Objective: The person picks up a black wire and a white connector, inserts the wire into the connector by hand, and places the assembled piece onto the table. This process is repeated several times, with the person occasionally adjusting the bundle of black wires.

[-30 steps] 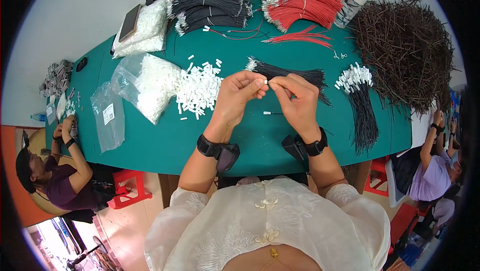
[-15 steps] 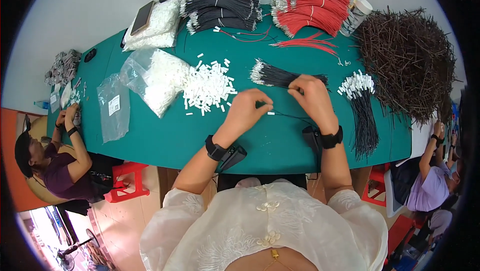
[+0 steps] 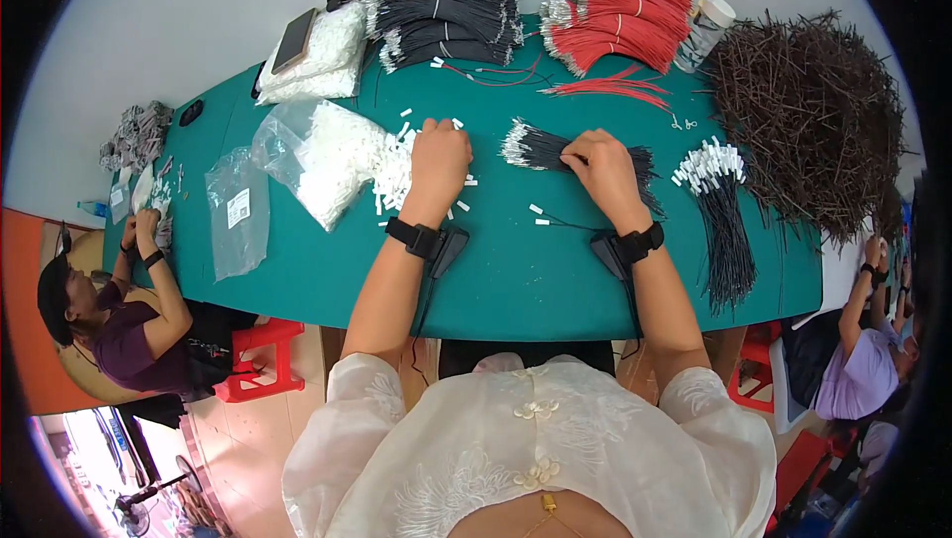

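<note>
My left hand [image 3: 440,169] is over the right side of a loose pile of small white connector housings [image 3: 393,181]. Its fingers bend down together, and whatever the fingertips hold is hidden. Farther right, my right hand [image 3: 605,169] pinches with thumb and forefinger at a bundle of black wires [image 3: 543,146] with silvery terminal ends pointing left. Below that hand, two black wires with white housings [image 3: 542,223] lie on the green table, running toward my right wrist. A bunch of black wires with white-capped ends [image 3: 727,226] lies to the right.
Bundled black wires [image 3: 441,12] and red wires [image 3: 625,17] stand at the back. A brown heap of thin strands [image 3: 808,126] fills the far right. Bags of housings [image 3: 332,156], an empty clear bag [image 3: 238,216] and a phone [image 3: 295,39] are left. Co-workers [image 3: 129,330] sit at both sides.
My left hand has moved left and away from me, from the table's middle onto the white housings. A second white-capped wire end now shows on the table. My right hand has shifted slightly left.
</note>
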The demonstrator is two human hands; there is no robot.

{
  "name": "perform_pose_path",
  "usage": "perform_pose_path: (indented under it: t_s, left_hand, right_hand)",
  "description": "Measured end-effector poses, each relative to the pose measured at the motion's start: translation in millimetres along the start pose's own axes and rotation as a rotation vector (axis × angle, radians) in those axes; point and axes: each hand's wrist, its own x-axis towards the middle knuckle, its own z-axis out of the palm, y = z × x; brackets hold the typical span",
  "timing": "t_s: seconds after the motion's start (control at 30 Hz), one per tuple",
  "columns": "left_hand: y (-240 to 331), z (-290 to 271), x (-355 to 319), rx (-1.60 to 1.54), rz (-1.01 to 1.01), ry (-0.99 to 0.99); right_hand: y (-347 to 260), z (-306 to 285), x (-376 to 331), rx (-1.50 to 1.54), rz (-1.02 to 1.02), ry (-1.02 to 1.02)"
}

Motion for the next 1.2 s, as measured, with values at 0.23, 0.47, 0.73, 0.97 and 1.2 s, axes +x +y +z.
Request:
perform_pose_path:
  t_s: [0.23,0.47,0.73,0.97,1.2]
  left_hand:
    - [9.6,-10.6,-4.6,-0.312,-0.051,0.049]
    - [45.5,-37.6,-10.6,-1.247,-0.256,-0.104]
    - [66.6,-54.4,-29.4,-1.621,-0.403,-0.146]
    - [69.2,-59.5,-37.0,-1.611,-0.314,-0.089]
    - [73.9,-61.3,-38.3,-1.491,-0.316,-0.053]
  right_hand:
    - [-9.5,-10.4,-3.3,0.237,0.092,0.137]
    - [-49.8,-32.9,-8.3,0.619,0.183,0.199]
    - [-72.3,-51.6,-13.8,0.569,0.164,0.218]
    - [-80.2,-53.5,-16.6,0.504,0.097,0.27]
    - [-85.7,-56.5,-19.0,0.501,0.098,0.247]
